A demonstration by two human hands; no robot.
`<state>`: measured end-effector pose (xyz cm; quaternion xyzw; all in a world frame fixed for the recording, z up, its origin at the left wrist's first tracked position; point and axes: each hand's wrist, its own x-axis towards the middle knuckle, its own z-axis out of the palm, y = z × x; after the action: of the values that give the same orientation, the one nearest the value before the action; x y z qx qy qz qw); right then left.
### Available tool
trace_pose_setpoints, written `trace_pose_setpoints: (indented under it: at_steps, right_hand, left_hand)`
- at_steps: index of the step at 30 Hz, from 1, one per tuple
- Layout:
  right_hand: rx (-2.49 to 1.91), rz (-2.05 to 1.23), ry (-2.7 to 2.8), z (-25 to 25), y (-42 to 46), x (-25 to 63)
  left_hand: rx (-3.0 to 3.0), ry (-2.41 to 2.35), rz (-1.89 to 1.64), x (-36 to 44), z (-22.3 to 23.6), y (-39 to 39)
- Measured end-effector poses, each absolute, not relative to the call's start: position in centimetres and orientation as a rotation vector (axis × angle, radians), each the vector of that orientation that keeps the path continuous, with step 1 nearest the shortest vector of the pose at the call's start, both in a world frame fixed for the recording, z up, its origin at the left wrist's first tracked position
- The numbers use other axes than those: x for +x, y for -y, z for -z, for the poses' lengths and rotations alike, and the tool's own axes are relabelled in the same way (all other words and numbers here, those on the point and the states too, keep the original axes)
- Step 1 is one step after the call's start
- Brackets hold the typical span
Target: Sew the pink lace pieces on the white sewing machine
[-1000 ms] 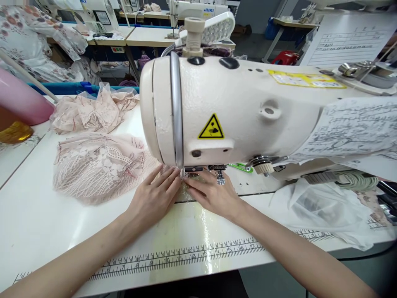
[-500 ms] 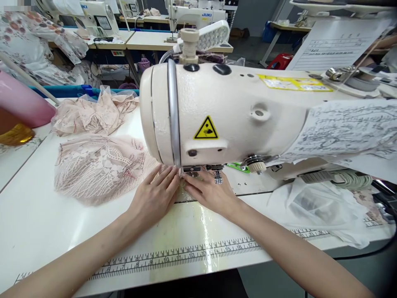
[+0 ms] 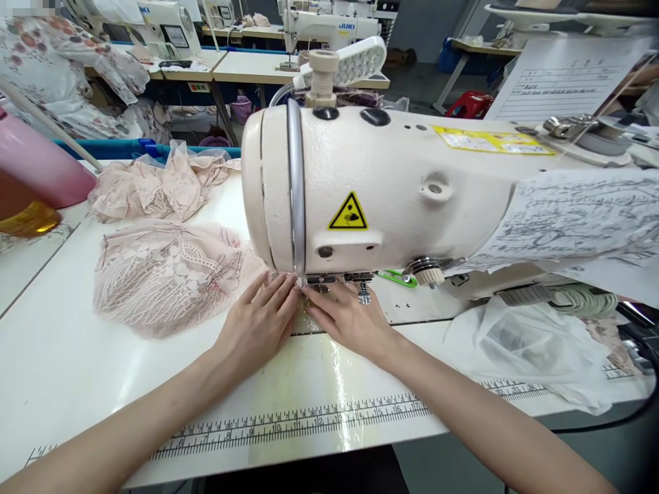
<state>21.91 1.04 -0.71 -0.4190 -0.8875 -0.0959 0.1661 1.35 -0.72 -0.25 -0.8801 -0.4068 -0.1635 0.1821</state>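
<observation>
My left hand [image 3: 260, 312] lies palm down with its fingers stretched out, the tips on the edge of a pale pink lace piece [image 3: 169, 274] beside the needle area. My right hand [image 3: 355, 315] lies flat on the other side, fingers spread, partly under the sewing machine head [image 3: 391, 185]. Both hands' fingertips nearly meet at the presser foot, which the machine head mostly hides. The lace spreads out to the left on the white table. What fabric lies under my right fingers is hard to make out.
Behind the lace lies a second crumpled pink piece [image 3: 159, 189]. Green thread snips [image 3: 399, 278] lie under the machine arm. A translucent white bag [image 3: 530, 350] is at the right, and a pink cone [image 3: 46, 158] at the left. A printed ruler [image 3: 298, 429] runs along the front edge.
The view has shifted slightly, so the machine appears a little further right. Both hands stay in nearly the same place at the needle area, and the lace looks almost unchanged.
</observation>
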Motion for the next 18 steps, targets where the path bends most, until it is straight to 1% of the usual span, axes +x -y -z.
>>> trace_pose_setpoints:
  at_steps: [18]
  right_hand:
    - [-1.26,0.262,2.514,0.56,-1.17,22.04]
  left_hand:
    - [-2.457,1.236,0.422,1.6,0.38,0.83]
